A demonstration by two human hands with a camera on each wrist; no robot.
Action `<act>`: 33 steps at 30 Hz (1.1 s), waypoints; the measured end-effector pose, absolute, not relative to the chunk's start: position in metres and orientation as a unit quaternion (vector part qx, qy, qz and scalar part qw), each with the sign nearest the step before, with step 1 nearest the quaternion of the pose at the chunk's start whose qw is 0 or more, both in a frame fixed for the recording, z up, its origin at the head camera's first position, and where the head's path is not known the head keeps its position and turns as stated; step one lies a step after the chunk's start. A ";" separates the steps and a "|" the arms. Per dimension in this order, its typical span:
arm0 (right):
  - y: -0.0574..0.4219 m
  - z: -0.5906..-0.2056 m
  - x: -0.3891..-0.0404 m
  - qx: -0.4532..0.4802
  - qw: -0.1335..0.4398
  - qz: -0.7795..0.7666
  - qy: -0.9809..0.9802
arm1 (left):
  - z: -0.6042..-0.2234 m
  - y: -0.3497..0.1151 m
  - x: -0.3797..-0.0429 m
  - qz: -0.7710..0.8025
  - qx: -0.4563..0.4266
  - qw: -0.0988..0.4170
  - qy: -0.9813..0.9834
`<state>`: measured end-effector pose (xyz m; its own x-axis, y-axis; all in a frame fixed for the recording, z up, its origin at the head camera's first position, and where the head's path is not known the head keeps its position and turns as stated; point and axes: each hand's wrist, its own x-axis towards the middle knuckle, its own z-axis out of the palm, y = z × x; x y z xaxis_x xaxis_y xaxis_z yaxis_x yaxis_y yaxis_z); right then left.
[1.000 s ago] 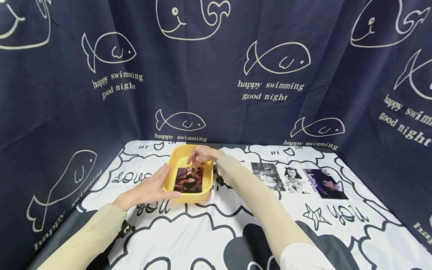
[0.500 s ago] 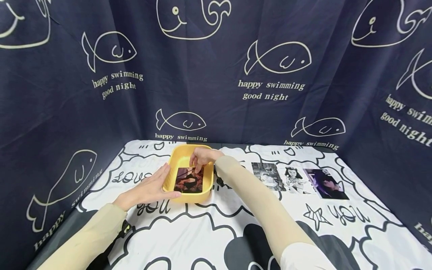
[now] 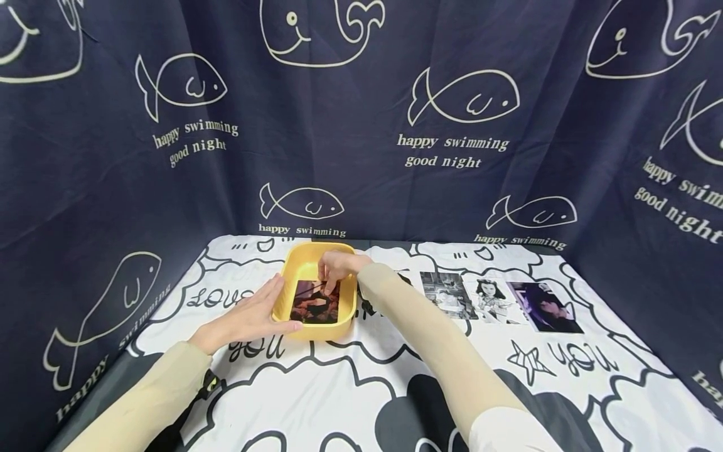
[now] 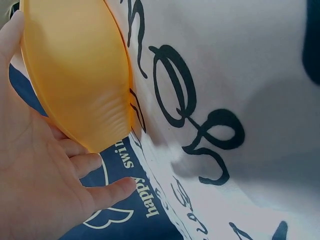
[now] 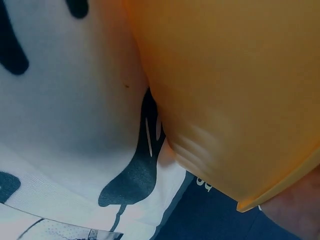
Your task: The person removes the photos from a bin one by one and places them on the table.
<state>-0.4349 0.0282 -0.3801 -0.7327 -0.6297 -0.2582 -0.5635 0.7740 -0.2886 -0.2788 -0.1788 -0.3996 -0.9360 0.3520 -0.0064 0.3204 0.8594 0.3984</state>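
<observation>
A yellow plastic box point(image 3: 319, 331) stands on the table with a dark reddish picture card point(image 3: 314, 311) lying inside its near part. My left hand point(image 3: 253, 319) rests against the box's left side, fingers straight along the wall and thumb at the near rim; the left wrist view shows this hand point(image 4: 40, 175) against the smooth outer wall. Over the far right rim, my right hand point(image 3: 340, 263) reaches in, fingers pointing down with the fingertips at the card's upper right part. The right wrist view has mostly the box's outside point(image 5: 240, 100), its fingertips hidden.
Right of the box lies a row of pictures: a grey one point(image 3: 449, 295), a black-and-white figure drawing point(image 3: 491, 301) and a purple-dark one point(image 3: 546, 307). Another is partly hidden behind my right forearm. A patterned white cloth point(image 3: 294, 402) covers the table; a navy curtain point(image 3: 361, 125) hangs behind.
My right hand has lowered its fingers from above the card's top edge onto its upper right part. The left hand, box and other pictures have stayed put.
</observation>
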 end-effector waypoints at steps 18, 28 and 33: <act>0.033 -0.378 -0.435 -0.318 0.229 -0.299 0.870 | -0.399 -0.179 -0.279 0.195 0.178 0.041 0.964; 0.047 -0.371 -0.436 -0.252 0.225 -0.461 0.821 | -0.399 -0.178 -0.279 0.202 0.174 0.049 0.963; 0.057 -0.358 -0.439 -0.249 0.191 -0.498 0.808 | -0.398 -0.180 -0.279 0.195 0.180 0.045 0.963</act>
<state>-0.4387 0.0568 -0.3581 -0.8030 -0.5930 -0.0600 -0.2125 0.3790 -0.9007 -0.2791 -0.1795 -0.3982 -0.9308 0.3652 -0.0172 0.3298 0.8588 0.3921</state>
